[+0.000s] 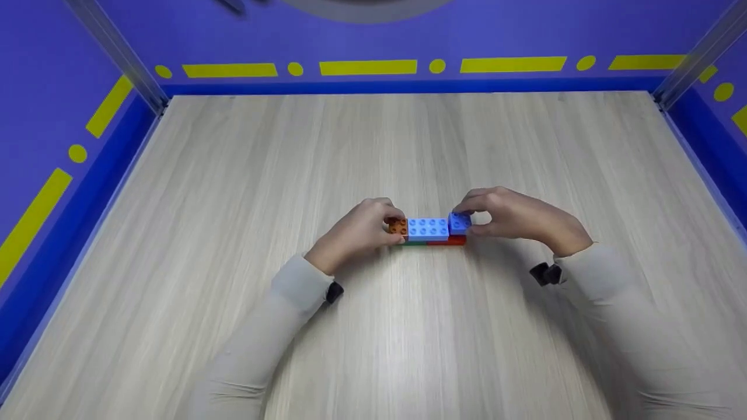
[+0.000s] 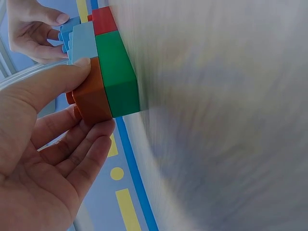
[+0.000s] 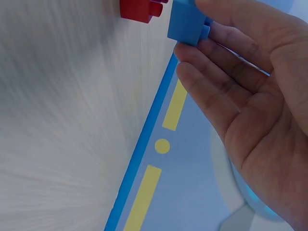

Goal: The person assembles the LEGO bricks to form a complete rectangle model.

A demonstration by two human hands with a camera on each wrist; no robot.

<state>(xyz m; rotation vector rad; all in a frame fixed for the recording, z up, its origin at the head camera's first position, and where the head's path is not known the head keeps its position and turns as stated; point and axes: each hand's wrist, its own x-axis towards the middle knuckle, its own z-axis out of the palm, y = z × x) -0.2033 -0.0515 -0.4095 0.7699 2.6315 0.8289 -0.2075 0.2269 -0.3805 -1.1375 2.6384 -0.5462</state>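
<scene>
A two-layer row of toy building bricks stands on the table. Its bottom layer shows a green brick (image 2: pixel 118 77) and a red brick (image 2: pixel 104 20). On top sit an orange-brown brick (image 2: pixel 94 91) at the left end and a light blue eight-stud brick (image 1: pixel 428 229) beside it. My left hand (image 1: pixel 365 230) pinches the orange-brown brick between thumb and fingers. My right hand (image 1: pixel 513 217) pinches a small blue brick (image 3: pixel 185 21) just above the red brick's studs; a gap shows between them in the right wrist view.
The wood-grain table (image 1: pixel 233 175) is bounded by blue-purple walls (image 1: pixel 373 44) with yellow stripes and dots at the back and sides. Dark straps (image 1: pixel 547 274) hang by the sleeve cuffs.
</scene>
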